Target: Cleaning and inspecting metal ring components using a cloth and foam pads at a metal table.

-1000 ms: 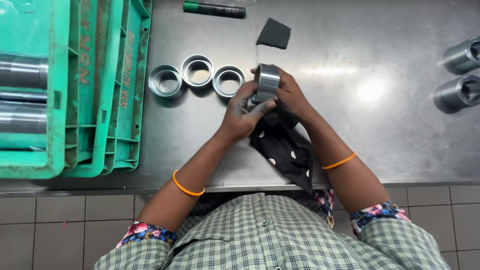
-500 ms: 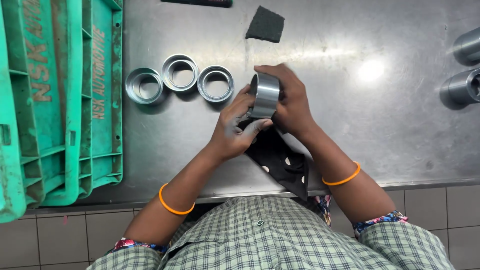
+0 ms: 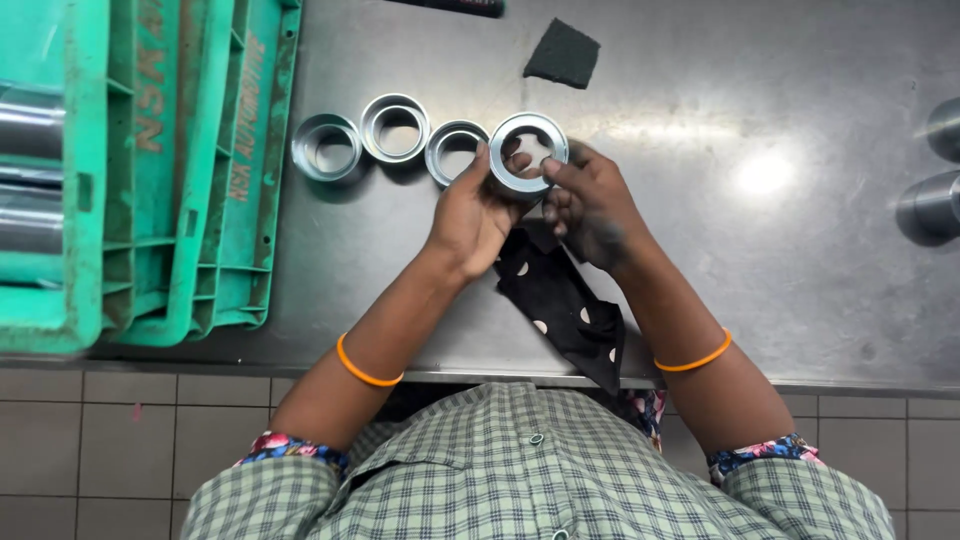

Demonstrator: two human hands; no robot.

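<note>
My left hand (image 3: 470,215) and my right hand (image 3: 588,205) together hold a shiny metal ring (image 3: 527,155) just above the steel table (image 3: 760,250), its open face turned up at me. My right fingertips press on the ring's inner edge. A black cloth with white dots (image 3: 560,310) lies under my hands and hangs over the table's front edge. Three more metal rings (image 3: 395,130) stand in a row on the table just left of the held one.
Stacked green plastic crates (image 3: 150,180) fill the left side, with metal cylinders (image 3: 25,180) inside. A dark abrasive pad (image 3: 563,53) lies at the back. Two metal cylinders (image 3: 935,205) sit at the right edge. A dark marker (image 3: 455,6) lies at the top.
The ring was held on its side and is now turned with its open face up, close beside the row of three rings. The camera has shifted closer.
</note>
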